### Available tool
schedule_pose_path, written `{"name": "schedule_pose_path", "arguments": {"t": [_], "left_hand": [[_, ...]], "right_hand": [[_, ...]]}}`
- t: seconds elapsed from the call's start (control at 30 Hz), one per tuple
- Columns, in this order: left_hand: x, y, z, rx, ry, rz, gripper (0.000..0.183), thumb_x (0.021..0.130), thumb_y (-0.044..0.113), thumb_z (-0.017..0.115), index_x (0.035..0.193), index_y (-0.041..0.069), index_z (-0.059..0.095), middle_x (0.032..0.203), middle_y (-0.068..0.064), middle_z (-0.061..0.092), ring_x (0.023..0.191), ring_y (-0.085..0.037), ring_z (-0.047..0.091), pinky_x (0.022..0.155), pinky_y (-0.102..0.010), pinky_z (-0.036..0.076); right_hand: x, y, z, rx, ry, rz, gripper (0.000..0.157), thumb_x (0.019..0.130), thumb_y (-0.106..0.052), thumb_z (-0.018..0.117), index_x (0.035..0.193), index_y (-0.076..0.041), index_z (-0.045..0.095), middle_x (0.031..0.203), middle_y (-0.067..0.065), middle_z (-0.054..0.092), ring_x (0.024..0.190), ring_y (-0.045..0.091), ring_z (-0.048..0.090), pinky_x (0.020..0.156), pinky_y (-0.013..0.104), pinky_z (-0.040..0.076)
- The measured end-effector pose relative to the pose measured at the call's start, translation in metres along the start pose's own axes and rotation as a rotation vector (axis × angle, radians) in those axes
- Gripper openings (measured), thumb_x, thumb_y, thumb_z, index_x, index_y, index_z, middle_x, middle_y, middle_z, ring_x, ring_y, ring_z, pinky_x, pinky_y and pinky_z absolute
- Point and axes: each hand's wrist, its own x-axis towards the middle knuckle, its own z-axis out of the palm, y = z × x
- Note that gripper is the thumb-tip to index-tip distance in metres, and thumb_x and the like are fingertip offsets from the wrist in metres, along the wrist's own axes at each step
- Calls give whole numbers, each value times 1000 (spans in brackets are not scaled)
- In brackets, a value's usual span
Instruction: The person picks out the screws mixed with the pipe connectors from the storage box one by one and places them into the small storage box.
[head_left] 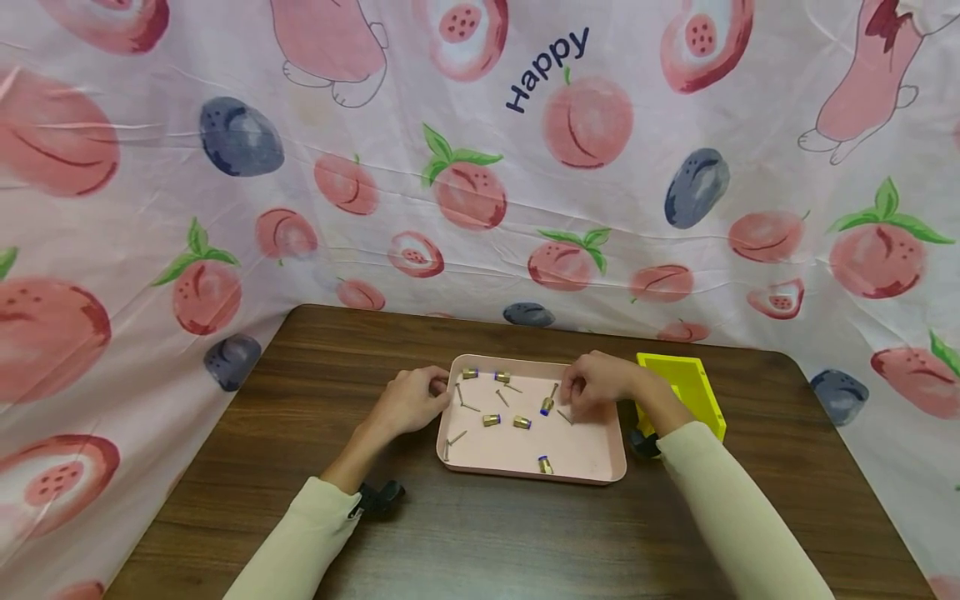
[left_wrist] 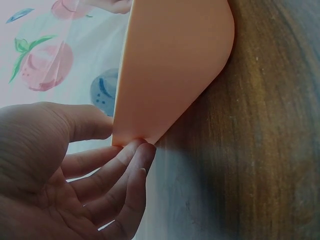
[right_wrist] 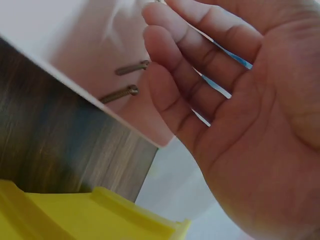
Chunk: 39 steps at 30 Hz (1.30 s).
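My left hand (head_left: 411, 402) is at the left wall of a shallow pink tray (head_left: 585, 467). In the left wrist view, thumb and fingertips pinch the tray's edge (left_wrist: 170, 65). Over the tray's right half, my right hand (head_left: 596, 383) reaches down with bent fingers; whether they pinch anything is hidden. Beside it are a brass push-in fitting (head_left: 547, 407) with a blue collar and a screw (head_left: 565, 417). Several similar fittings and screws lie scattered in the tray. The right wrist view shows two screws, one a threaded screw (right_wrist: 120, 94), near the curled fingers.
A yellow bin (head_left: 693, 387) stands right of the tray, partly behind my right forearm. The brown wooden table (head_left: 480, 533) carries both. A fruit-print cloth (head_left: 465, 275) hangs behind the table and along its sides.
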Motion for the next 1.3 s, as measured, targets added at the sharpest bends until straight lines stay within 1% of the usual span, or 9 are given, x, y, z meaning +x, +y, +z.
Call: {"name": "schedule_pose_path", "arguments": {"t": [0.07,0.17,0.27,0.47,0.6,0.8,1.03,1.3], "left_hand": [[1,-1,2,4,0,-10,33,97,24,75,123,4,78,96,3,77,85,-16,69,79,-43,56],[6,-12,9,24,15,-10,34,96,28,76,123,9,79,94,10,76,84,-11,68,77,-39,55],[10,-21,14,39,15,-11,35,97,31,76,125,10,79,96,10,76,85,-11,68,77,-40,55],[13,-27,19,63,11,-31,34,98,35,75,125,15,80,96,13,75,85,-10,68,79,-39,56],[14,-27,20,63,20,-30,33,97,33,76,124,13,80,94,13,74,84,-11,68,79,-41,56],[14,-31,22,66,25,-13,33,97,32,75,124,13,80,93,14,74,84,-11,68,79,-41,57],[15,-34,24,53,6,-41,34,98,34,74,125,16,80,95,14,74,85,-11,68,80,-40,56],[15,-36,25,62,0,-41,35,98,36,74,126,16,79,96,15,74,85,-11,68,80,-40,56]], "right_hand": [[3,-1,2,8,-32,30,16,85,-11,91,94,-9,79,79,-7,66,74,9,58,72,26,49],[6,-2,4,8,-57,76,17,84,-12,93,92,-10,78,79,-7,66,75,10,57,72,26,48],[8,-3,6,-9,-70,97,20,83,-15,95,90,-11,77,79,-6,65,75,10,57,71,27,47],[11,-5,11,-33,-95,146,21,84,-18,96,85,-15,76,78,-7,64,76,11,56,72,27,47],[11,-6,12,-25,-95,183,21,84,-15,96,84,-16,75,79,-5,64,77,13,57,72,28,48],[11,-4,14,-23,-82,167,20,84,-11,95,83,-15,75,78,-5,64,75,12,57,72,27,49],[11,-1,15,1,-71,145,18,84,-7,94,82,-13,77,76,-5,65,74,12,57,71,27,49],[9,2,15,31,-65,92,15,83,-3,90,83,-13,78,76,-6,66,73,11,58,70,26,50]]}}
